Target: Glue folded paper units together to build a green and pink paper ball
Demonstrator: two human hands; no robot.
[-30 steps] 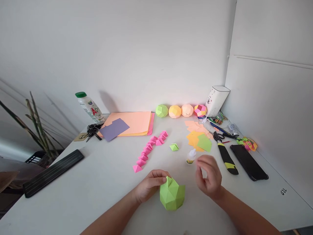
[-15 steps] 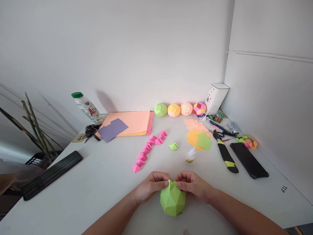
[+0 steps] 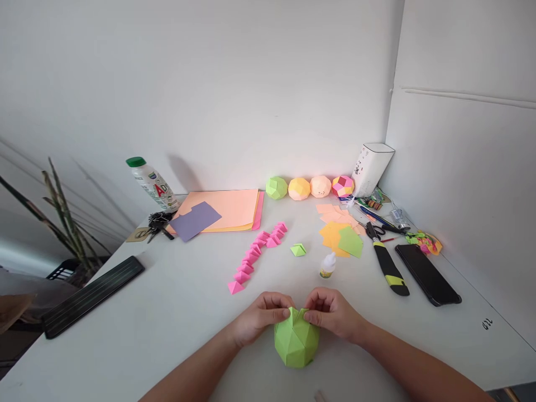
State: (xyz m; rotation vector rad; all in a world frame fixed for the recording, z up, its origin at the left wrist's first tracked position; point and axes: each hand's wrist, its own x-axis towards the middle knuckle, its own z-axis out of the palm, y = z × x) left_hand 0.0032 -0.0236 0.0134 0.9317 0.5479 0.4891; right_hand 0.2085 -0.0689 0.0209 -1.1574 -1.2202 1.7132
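A green faceted paper ball (image 3: 295, 341), open at its top, sits on the white table (image 3: 176, 312) close to me. My left hand (image 3: 256, 317) pinches its upper left edge. My right hand (image 3: 332, 314) pinches the upper right edge, fingers curled on the paper. A small glue bottle (image 3: 328, 266) stands just beyond my right hand. One loose green folded piece (image 3: 298, 250) lies further back, beside a row of pink folded pieces (image 3: 256, 255).
Finished paper balls (image 3: 310, 188) line the back wall by a white box (image 3: 371, 169). Paper squares (image 3: 340, 233), scissors, a cutter (image 3: 389, 269) and a phone (image 3: 427, 274) lie right. Coloured sheets (image 3: 226, 211), keys, a bottle (image 3: 151, 183) and a black ridged bar (image 3: 90, 295) lie left.
A second ago my right hand was raised and free near the glue bottle; it has come down onto the green ball's top and now pinches it. My left hand stayed on the ball.
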